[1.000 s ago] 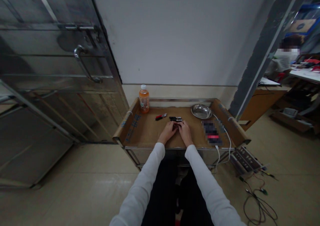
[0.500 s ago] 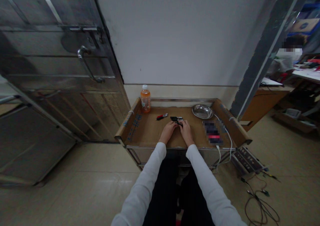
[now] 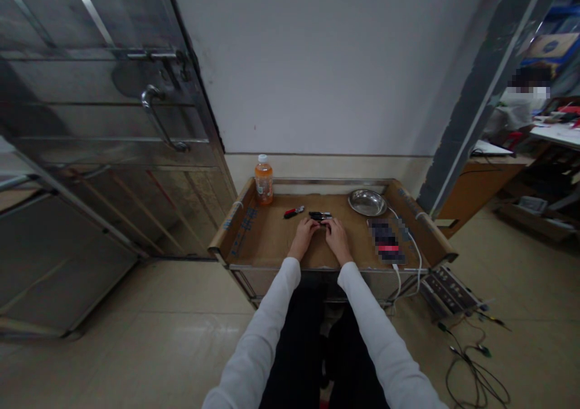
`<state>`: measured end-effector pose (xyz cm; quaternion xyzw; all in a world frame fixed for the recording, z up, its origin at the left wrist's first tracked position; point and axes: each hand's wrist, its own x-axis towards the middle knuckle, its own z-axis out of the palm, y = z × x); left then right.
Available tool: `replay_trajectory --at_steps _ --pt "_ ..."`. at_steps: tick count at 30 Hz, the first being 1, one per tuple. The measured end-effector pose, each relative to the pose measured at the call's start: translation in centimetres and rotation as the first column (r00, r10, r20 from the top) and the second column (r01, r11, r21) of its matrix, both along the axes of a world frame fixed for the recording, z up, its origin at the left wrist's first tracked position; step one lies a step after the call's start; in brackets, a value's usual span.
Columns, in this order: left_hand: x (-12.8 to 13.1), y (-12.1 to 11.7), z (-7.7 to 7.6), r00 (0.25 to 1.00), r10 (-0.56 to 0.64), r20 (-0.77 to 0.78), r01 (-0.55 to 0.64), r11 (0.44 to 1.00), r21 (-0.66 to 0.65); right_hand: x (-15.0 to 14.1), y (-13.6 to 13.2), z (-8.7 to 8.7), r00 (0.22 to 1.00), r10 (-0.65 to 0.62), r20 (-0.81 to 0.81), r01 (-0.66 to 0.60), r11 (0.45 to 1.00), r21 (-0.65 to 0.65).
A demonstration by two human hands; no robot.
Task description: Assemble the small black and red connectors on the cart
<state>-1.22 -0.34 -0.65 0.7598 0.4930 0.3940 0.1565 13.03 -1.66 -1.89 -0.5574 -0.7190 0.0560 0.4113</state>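
Observation:
My left hand (image 3: 306, 235) and my right hand (image 3: 336, 236) are close together over the middle of the cardboard-lined top, fingers curled in. A slim black pen-like item (image 3: 322, 224) runs between their fingertips, mostly hidden by them. Just beyond lie several black pen-like items with silvery ends (image 3: 319, 215), side by side. Apart from these, to the left, is a red-and-black item with a silvery end (image 3: 293, 212); its exact kind is too small to tell.
On the cardboard-lined cart (image 3: 272, 246) stand an orange drink bottle (image 3: 263, 180) at back left and a round metal dish (image 3: 367, 202) at back right. A phone (image 3: 385, 241) with a white cable (image 3: 417, 252) lies right. A device (image 3: 451, 291) and cables occupy the floor.
My fingertips have shifted slightly, and less of the black item between them shows. The other things on the cart stay where they were.

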Motion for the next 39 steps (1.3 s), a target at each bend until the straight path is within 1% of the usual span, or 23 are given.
replay_trajectory --at_steps 5,8,11,16,19,23,26,28,30,31,33,35,37,39 --pt "0.0 -0.8 0.6 0.988 -0.141 0.065 0.144 0.989 -0.035 0.0 -0.2 0.2 0.999 0.021 -0.025 -0.021 1.000 0.006" --pt "0.1 -0.9 0.6 0.984 -0.168 0.064 0.171 0.984 -0.044 0.0 -0.4 0.4 1.000 -0.016 -0.020 0.016 1.000 0.006" --pt "0.2 -0.8 0.5 0.989 -0.146 0.014 0.147 0.989 -0.032 0.0 -0.6 0.5 0.995 -0.096 -0.005 0.096 0.995 0.011" --pt "0.4 -0.4 0.2 0.992 -0.048 -0.120 0.050 0.999 0.016 0.1 -0.6 0.2 0.977 -0.207 0.047 0.207 0.978 -0.003" --pt "0.5 -0.2 0.1 0.983 -0.012 -0.184 0.022 0.998 0.051 0.0 -0.6 0.0 0.971 -0.229 0.068 0.231 0.973 -0.022" --pt "0.7 -0.1 0.1 0.981 0.033 -0.194 -0.015 0.996 0.091 0.0 -0.6 -0.3 0.962 -0.263 0.077 0.261 0.965 0.026" --pt "0.8 -0.3 0.2 0.976 0.073 -0.207 -0.051 0.993 0.109 -0.1 -0.6 -0.2 0.960 -0.263 0.093 0.262 0.965 0.024" --pt "0.8 -0.4 0.3 0.973 0.116 -0.199 -0.093 0.988 0.122 -0.1 -0.6 0.0 0.966 -0.231 0.113 0.233 0.973 0.002" --pt "0.7 -0.6 0.5 0.964 0.217 -0.152 -0.197 0.971 0.136 -0.2 -0.7 0.4 0.978 -0.163 0.131 0.167 0.986 -0.020" --pt "0.6 -0.7 0.5 0.950 0.288 -0.118 -0.271 0.953 0.139 -0.3 -0.8 0.5 0.983 -0.120 0.138 0.125 0.992 -0.031" --pt "0.4 -0.9 0.6 0.901 0.430 -0.060 -0.421 0.898 0.127 -0.4 -0.9 0.7 0.988 -0.036 0.151 0.045 0.997 -0.058" --pt "0.2 -1.0 0.7 0.846 0.532 -0.037 -0.527 0.845 0.094 -0.5 -0.9 0.8 0.987 0.012 0.159 0.001 0.996 -0.084" --pt "0.2 -1.1 0.8 0.817 0.575 -0.047 -0.573 0.818 0.058 -0.6 -0.9 0.8 0.987 0.015 0.160 0.001 0.995 -0.102" --pt "0.2 -1.2 0.9 0.806 0.587 -0.073 -0.586 0.809 0.033 -0.6 -0.9 0.8 0.987 0.002 0.160 0.015 0.994 -0.109"
